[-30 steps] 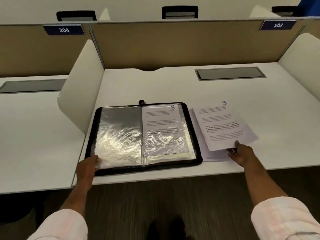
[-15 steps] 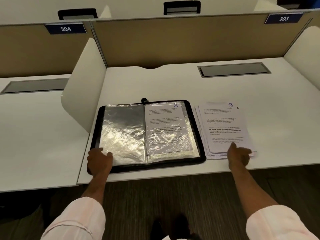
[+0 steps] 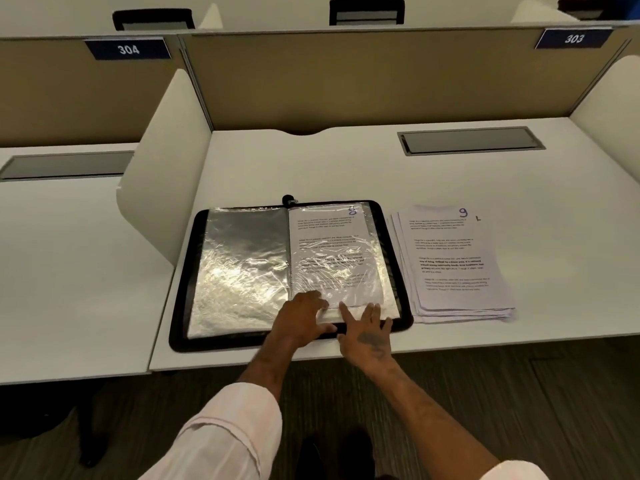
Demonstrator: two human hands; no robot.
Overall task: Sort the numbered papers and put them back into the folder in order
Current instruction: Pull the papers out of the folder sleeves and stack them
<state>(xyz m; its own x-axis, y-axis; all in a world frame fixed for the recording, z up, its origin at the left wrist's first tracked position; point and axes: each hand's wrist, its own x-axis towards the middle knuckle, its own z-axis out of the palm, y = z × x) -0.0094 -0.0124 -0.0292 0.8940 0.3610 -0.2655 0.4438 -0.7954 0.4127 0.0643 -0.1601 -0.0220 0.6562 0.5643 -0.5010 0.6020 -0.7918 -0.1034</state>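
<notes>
A black zip folder lies open on the white desk. Its left clear sleeve looks empty and shiny. The right sleeve holds the paper numbered 8. To the right of the folder lies a stack of papers with the sheet numbered 9 on top. My left hand rests on the bottom edge of the right sleeve, fingers curled on the plastic. My right hand lies beside it with fingers spread, fingertips on the sleeve's lower edge. Neither hand visibly holds a sheet.
A white divider panel stands left of the folder. A grey cable hatch sits at the back right of the desk. A tan partition closes the back, with signs 304 and 303. The desk's front edge runs just below the folder.
Both hands have moved inward to the bottom of the right sleeve: the left from the folder's lower left corner, the right off the paper stack, which now lies squared.
</notes>
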